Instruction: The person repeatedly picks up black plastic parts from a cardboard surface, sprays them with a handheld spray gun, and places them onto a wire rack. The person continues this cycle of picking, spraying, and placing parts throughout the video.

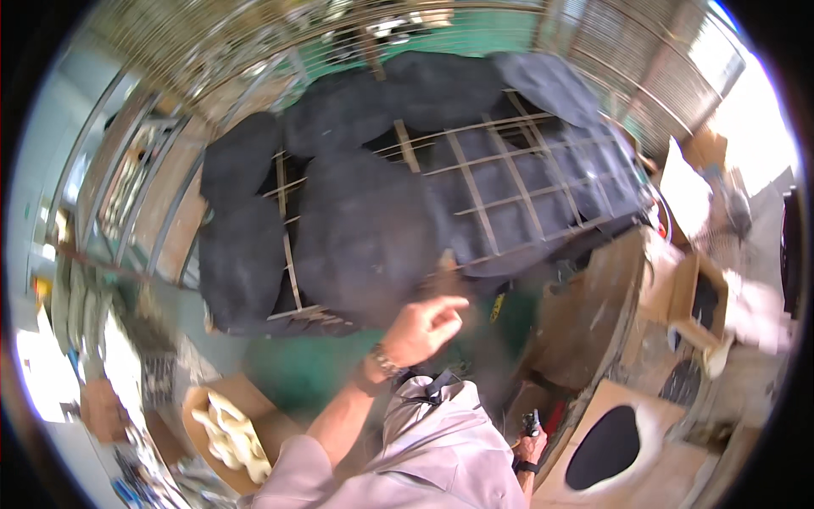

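Left hand by the sheets, right hand gripping a tool.
The left hand point(428, 327), fingers loosely curled and nothing seen in it, is near the front edge of the dark sheets point(365, 229); contact cannot be told. Lower right, the right hand point(531, 448) is closed around a small tool point(531, 422), its kind unclear. Pale slats point(473, 193) cross the sheets at right, so handling seems best done gently, fingers flat, tool kept clear of the surface. Farther out are a box point(263, 403) of cream pieces point(229, 441) and a black oval point(602, 448).
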Tool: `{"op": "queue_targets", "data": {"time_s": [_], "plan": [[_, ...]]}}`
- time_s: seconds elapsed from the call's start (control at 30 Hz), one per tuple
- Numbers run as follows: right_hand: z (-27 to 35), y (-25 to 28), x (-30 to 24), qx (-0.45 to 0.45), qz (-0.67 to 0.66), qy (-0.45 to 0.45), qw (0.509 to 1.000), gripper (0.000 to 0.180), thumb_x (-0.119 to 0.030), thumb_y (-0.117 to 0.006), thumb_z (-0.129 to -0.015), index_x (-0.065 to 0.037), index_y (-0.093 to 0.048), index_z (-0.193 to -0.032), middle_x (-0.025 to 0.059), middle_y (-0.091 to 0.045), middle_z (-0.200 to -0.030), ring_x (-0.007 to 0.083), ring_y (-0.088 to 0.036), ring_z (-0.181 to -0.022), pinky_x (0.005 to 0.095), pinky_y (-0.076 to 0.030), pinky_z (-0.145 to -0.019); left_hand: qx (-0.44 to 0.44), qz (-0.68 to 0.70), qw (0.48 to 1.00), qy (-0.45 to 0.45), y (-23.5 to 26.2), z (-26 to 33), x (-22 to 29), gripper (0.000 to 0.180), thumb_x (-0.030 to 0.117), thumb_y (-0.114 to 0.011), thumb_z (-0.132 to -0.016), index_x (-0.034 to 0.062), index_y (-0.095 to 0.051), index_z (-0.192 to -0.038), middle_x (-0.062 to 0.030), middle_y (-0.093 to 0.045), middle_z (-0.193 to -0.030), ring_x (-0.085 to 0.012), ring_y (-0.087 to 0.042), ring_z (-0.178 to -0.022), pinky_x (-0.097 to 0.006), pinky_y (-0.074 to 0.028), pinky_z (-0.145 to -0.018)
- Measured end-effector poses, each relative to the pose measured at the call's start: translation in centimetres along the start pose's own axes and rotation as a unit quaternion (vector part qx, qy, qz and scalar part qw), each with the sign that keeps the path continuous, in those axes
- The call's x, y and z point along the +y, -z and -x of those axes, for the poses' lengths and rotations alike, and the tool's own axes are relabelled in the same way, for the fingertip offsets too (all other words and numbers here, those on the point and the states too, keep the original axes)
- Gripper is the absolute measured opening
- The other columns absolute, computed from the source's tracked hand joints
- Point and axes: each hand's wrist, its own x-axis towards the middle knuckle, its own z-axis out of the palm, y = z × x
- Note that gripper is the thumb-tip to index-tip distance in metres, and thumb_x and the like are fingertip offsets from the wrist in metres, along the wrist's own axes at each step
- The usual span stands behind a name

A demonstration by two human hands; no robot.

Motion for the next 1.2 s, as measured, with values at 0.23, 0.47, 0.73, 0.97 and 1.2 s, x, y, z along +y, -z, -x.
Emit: {"op": "queue_targets", "data": {"time_s": [0.23, 0.47, 0.73, 0.97, 1.2], "plan": [[8.7, 5.6, -3.2, 0.172, -0.036, 0.007, 0.984, 0.054, -0.005, -0.063, -0.077, -0.013, -0.062, -0.131, 0.0238, -0.067, -0.09, 0.0395, -0.067, -0.078, 0.0432, -0.053, -0.072, -0.264, -0.259, 0.927, 0.057, -10.3, -4.4, -18.6, 0.047, 0.026, -0.066, -0.087, 0.0059, -0.064, -0.129, -0.0183, -0.072, -0.114, -0.0286, -0.07, -0.107, -0.04, -0.055, -0.091], [19.2, 12.4, -4.2, 0.313, -0.114, -0.109, 0.937, 0.058, -0.002, -0.069, -0.079, -0.004, -0.055, -0.135, 0.0238, -0.067, -0.103, 0.0427, -0.065, -0.091, 0.0426, -0.052, -0.08, -0.505, -0.445, 0.722, -0.163, -6.7, -0.5, -35.1, 0.01, 0.014, -0.06, -0.089, 0.0079, -0.068, -0.092, 0.0011, -0.058, -0.067, -0.0144, -0.058, -0.065, -0.031, -0.05, -0.059], [28.1, 18.3, -7.2, 0.46, -0.196, -0.176, 0.848, 0.057, 0.002, -0.071, -0.082, 0.001, -0.055, -0.136, 0.0207, -0.068, -0.102, 0.0334, -0.067, -0.084, 0.0348, -0.053, -0.078, -0.517, -0.385, 0.748, 0.16, -11.4, -3.1, -32.8, 0.015, 0.021, -0.063, -0.088, 0.0065, -0.067, -0.089, -0.0007, -0.059, -0.07, -0.0166, -0.059, -0.07, -0.031, -0.052, -0.066], [29.3, 20.3, -11.8, 0.569, -0.157, -0.222, 0.776, 0.054, 0.004, -0.071, -0.081, 0.0, -0.059, -0.134, 0.0166, -0.07, -0.098, 0.0279, -0.068, -0.08, 0.0326, -0.053, -0.073, -0.525, -0.084, 0.754, 0.386, -30.8, -15.7, -26.3, 0.03, 0.007, -0.063, -0.09, 0.0021, -0.056, -0.119, -0.0036, -0.063, -0.083, -0.0195, -0.062, -0.065, -0.034, -0.055, -0.054], [27.2, 19.9, -14.8, 0.472, -0.2, -0.214, 0.831, 0.052, 0.001, -0.072, -0.08, 0.001, -0.062, -0.131, 0.0186, -0.071, -0.103, 0.0257, -0.069, -0.083, 0.0317, -0.053, -0.076, -0.499, -0.18, 0.832, 0.164, -40.6, -17.8, -19.8, 0.041, 0.009, -0.063, -0.093, 0.002, -0.055, -0.132, -0.0096, -0.069, -0.096, -0.0162, -0.067, -0.072, -0.031, -0.059, -0.059]]}}
